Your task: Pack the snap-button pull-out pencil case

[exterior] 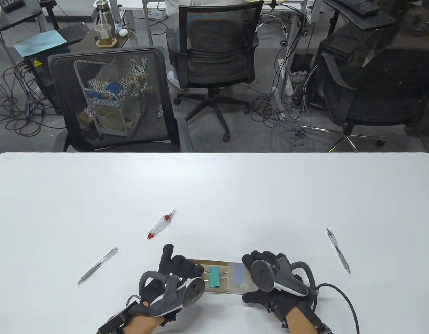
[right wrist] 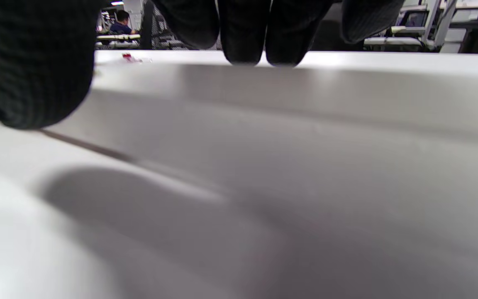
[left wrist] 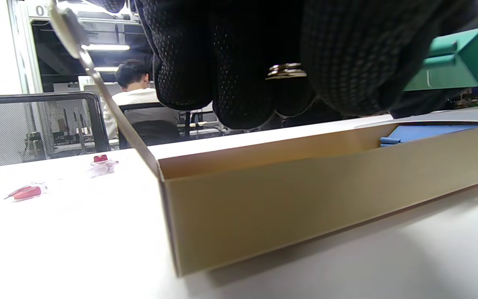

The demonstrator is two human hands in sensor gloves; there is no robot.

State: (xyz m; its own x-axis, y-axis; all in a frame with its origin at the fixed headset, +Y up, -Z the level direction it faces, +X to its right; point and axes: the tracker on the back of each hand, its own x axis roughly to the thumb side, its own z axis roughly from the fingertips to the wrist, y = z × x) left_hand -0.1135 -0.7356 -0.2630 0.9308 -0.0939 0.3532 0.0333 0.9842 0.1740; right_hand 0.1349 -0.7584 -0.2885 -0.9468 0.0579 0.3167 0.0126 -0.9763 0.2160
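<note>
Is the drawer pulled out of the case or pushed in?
Pulled out partway: the brown drawer sticks out left of the sleeve, with a green clip lying in it.

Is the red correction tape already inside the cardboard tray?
No, the red correction tape lies on the white table, apart from the cardboard tray between the hands.

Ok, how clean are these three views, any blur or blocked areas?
Table view: evenly lit and sharp. Left wrist view: gloved fingers fill the top, but the cardboard tray stays clear. Right wrist view: a blurred grey sleeve fills the frame, shadowed.
</note>
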